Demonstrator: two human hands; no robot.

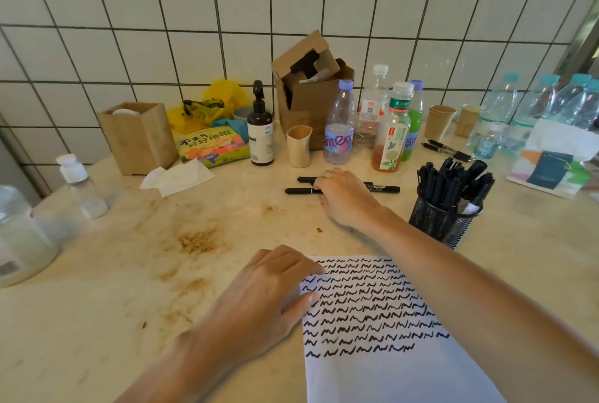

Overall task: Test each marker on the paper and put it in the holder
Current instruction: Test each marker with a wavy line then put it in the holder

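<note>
Currently, the right hand (346, 196) reaches forward over two black markers that lie side by side on the tabletop (129, 273), behind the paper. The near marker (301, 190) and the far marker (306, 179) both pass under the hand, and their right ends emerge beyond it. The fingers (324, 182) curl down onto the markers at their middle; whether they have closed around one cannot be told, since the back of the hand hides the contact.

The left hand (269, 292) rests flat on the left edge of the paper (389, 370), fingers relaxed and nearly straight, thumb lying on the sheet. It holds nothing. The paper carries many rows of black wavy test strokes over its upper part; the lower part is blank.

The holder (437, 224), a black mesh cup, stands just right of the right forearm, near the top right corner of the paper. It is packed with black markers standing upright.

Behind the markers stand a beige cup (298, 146), a brown pump bottle (260, 130), a cardboard box (311, 91) and several plastic bottles. More pens (447, 149) lie behind the holder. A wooden box (139, 136) sits at the left, near a crumpled tissue (178, 177).
</note>
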